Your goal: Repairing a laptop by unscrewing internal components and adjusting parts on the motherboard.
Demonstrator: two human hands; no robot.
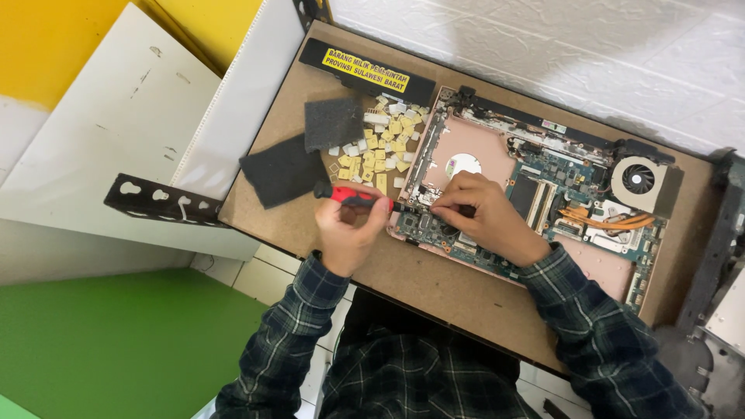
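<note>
Left hand (351,229) grips a red-handled screwdriver (358,199), tip at the left edge of the opened laptop (535,206) on the brown table (458,291). Right hand (485,213), fingers curled, presses on the circuit board (543,190) beside the tip.

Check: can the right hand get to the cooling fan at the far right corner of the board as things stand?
Probably yes. The right hand rests on the open laptop board, and nothing lies over the board between it and the fan; only copper pipes run nearby.
</note>
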